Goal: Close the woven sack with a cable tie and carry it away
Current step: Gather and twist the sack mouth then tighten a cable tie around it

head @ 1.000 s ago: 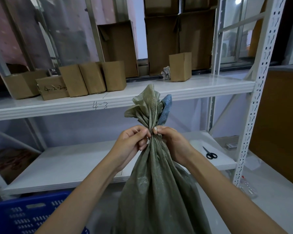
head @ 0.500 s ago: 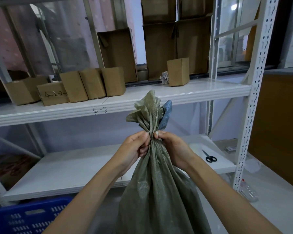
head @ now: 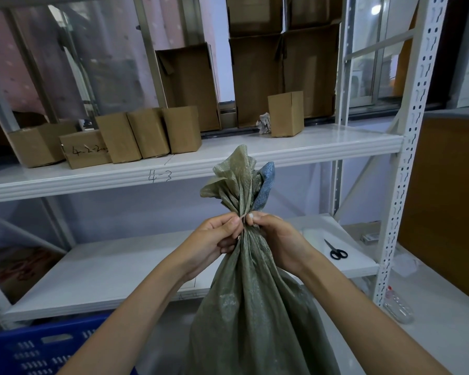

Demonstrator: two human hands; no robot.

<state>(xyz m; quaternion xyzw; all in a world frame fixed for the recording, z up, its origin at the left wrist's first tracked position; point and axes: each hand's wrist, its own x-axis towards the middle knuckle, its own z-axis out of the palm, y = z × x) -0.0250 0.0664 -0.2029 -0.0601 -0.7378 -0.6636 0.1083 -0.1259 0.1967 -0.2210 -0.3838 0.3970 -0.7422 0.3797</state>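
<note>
Green woven sack (head: 255, 307) stands upright in the near middle, its mouth gathered into a bunched neck with a blue lining showing at the top. At that neck a thin pale cable tie (head: 243, 218) crosses the folds. Left hand (head: 214, 239) and right hand (head: 278, 238) pinch the neck from either side, fingers curled against the fabric. Black scissors (head: 336, 251) lie on the lower shelf (head: 106, 272) to the right. Cardboard boxes (head: 146, 136) line the far upper shelf.
</note>
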